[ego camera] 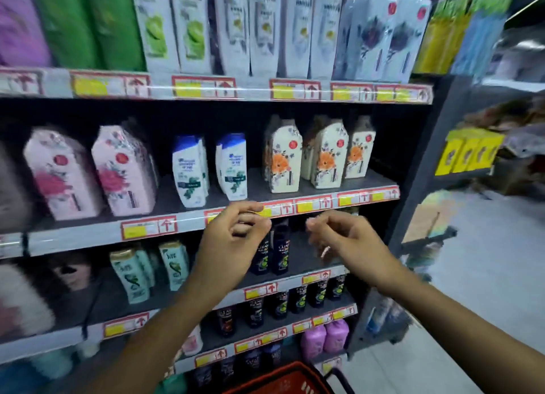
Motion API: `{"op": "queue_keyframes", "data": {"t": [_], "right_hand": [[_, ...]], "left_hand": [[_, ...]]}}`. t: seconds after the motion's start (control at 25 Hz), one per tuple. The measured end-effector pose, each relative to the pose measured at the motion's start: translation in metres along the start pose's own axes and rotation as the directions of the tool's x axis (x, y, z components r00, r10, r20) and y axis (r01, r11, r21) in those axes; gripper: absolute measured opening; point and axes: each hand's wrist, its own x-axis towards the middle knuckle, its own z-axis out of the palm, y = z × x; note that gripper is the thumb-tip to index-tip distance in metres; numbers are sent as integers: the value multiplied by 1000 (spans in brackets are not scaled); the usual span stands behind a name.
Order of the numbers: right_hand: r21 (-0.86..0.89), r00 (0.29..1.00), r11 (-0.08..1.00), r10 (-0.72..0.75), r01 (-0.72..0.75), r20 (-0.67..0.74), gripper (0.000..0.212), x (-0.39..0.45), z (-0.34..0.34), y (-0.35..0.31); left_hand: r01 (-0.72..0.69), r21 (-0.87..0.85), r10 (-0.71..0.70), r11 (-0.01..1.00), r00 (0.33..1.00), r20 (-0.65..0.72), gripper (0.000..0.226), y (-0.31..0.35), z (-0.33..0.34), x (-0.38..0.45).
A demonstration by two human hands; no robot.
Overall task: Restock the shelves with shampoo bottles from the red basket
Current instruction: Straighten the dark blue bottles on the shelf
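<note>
Left hand [233, 237] raised before the shelf edge [165, 227], fingers loosely curled, thumb near the fingertips; nothing is visibly held. Right hand [342, 240] at the same height, well apart from the left, fingers bent and pinched together; blur hides whether they hold anything. Both forearms rise from the lower frame.

Between and behind the hands stand two black bottles [274, 252] on the shelf below, with bare shelf to their right up to the grey end panel [413, 216]. Above the hands, white-and-blue bottles [209, 169] stand apart, with dark open room beside and behind them. Cream floral packs [318, 154] fill the right part of that shelf.

The red basket [283, 379] sits at the bottom edge, below the hands; its contents are out of view. Open aisle floor [472, 275] lies right of the shelving.
</note>
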Motion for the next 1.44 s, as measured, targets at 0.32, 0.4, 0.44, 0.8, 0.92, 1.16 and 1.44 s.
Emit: {"op": "queue_keyframes", "data": {"t": [0.32,0.4,0.44,0.8,0.92,1.16,1.44], "right_hand": [[22,966,979,203,-202,-158,16,-85,-56,-74],[50,983,987,155,-151,-97,13,-88,-65,-88],[61,990,990,128,-125,-51,12,-86,-65,-96],[124,970,991,-82,54,227,25,-84,-75,-110],[141,957,990,-70,31,281,23,-85,-55,-103],[79,948,994,40,-69,317,19,-87,1,-95],[-53,920,977,214,-208,329,12,-42,152,-14]], "left_hand": [[174,42,-175,984,984,27,10,97,-81,-54],[172,80,-168,982,984,-55,15,114,-99,-72],[184,98,-175,978,980,-94,18,123,-111,-83],[292,200,-221,935,923,-314,18,155,-131,-153],[339,195,-252,920,895,-369,23,146,-132,-168],[381,147,-299,913,868,-397,28,111,-149,-160],[456,-32,-411,890,769,-489,25,-26,-174,-128]]}}
